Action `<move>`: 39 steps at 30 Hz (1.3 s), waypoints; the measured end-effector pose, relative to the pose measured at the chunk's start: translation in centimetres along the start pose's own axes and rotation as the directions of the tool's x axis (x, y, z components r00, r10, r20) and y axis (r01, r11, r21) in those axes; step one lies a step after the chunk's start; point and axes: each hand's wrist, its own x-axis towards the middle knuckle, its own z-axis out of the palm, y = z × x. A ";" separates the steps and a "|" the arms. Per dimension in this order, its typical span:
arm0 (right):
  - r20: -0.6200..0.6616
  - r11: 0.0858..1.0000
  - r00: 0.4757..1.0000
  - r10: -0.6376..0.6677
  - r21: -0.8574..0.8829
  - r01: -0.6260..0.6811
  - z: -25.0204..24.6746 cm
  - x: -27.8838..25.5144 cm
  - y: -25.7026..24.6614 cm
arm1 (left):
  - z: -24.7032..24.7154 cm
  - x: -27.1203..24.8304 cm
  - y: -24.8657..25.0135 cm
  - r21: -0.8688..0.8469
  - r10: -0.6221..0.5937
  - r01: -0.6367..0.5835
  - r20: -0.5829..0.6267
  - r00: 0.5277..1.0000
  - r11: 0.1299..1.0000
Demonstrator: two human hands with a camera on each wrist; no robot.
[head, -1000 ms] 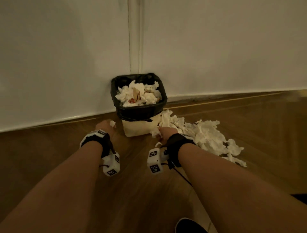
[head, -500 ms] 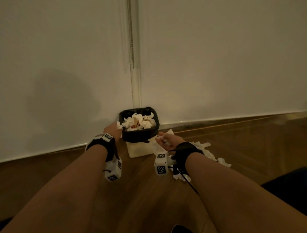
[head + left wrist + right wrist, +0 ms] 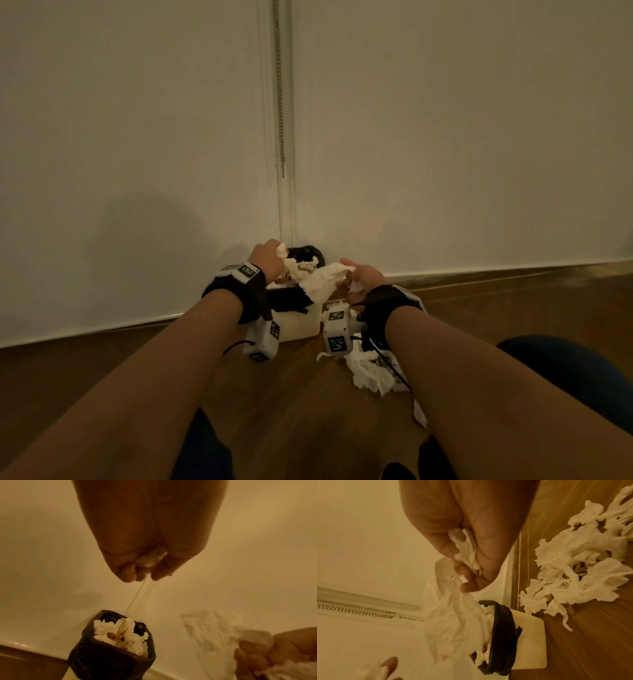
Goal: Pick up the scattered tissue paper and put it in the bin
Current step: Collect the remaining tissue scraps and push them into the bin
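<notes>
**Both hands over the bin with tissue**

From where I sit, my left hand (image 3: 269, 257) is at about 11 o'clock of the bin (image 3: 297, 320), fingers curled tight round a small crumpled wad of tissue (image 3: 151, 559); in the left wrist view only a pale, creased edge of it pokes out between the fingertips (image 3: 127, 573).

My right hand (image 3: 363, 279) sits at the bin's 2 o'clock, pinching a larger tissue sheet (image 3: 322, 282) that is thin, white and heavily wrinkled. It drapes from my fingers down across the bin's rim, and a bunched end is squeezed in my palm in the right wrist view.

The bin is a pale box lined with a black bag (image 3: 502, 632), standing against the white wall (image 3: 445, 137) where a bead chain (image 3: 280, 102) hangs. It is heaped with crumpled white tissue, a few pieces stained brownish-red.

More loose tissue (image 3: 573, 577) lies in a torn, ragged pile on the wooden floor (image 3: 291, 411) at the bin's 4 o'clock, just beside its base, partly under my right wrist in the head view.
</notes>
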 end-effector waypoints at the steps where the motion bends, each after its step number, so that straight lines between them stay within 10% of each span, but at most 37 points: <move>1: 0.009 0.998 1.000 0.005 0.061 -0.005 0.1 0.3 -0.1 | 0.1 0.2 0.0 -0.038 -0.033 0.032 -0.027 0.999 0.999; 7: 0.057 0.889 0.992 0.115 0.440 -0.128 1.9 2.3 -0.3 | 0.8 2.5 -1.0 -0.232 -0.127 0.088 -0.159 0.979 0.969; 17: 0.029 0.829 0.999 0.045 0.557 -0.053 4.7 10.7 -0.5 | 3.8 9.6 -4.2 -0.229 -0.048 -0.016 -0.272 0.961 0.973; 25: 0.019 0.934 0.989 0.144 0.327 -0.143 7.5 17.5 0.7 | 8.5 14.3 -10.6 0.039 0.041 -0.032 -0.240 0.970 0.999; 28: -0.129 0.980 0.983 0.134 -0.128 -0.150 8.7 20.3 1.6 | 10.0 15.0 -11.4 0.185 0.070 -0.050 -0.103 0.992 0.981; 33: -0.029 0.495 0.983 -0.180 -0.867 0.065 10.2 22.0 3.9 | 10.6 15.5 -10.6 0.253 0.059 -0.048 -0.039 0.997 0.966; 39: 0.078 0.052 0.990 -0.119 -0.995 0.084 10.9 22.5 4.7 | 11.4 15.6 -10.8 0.178 0.034 -0.046 0.072 0.997 0.983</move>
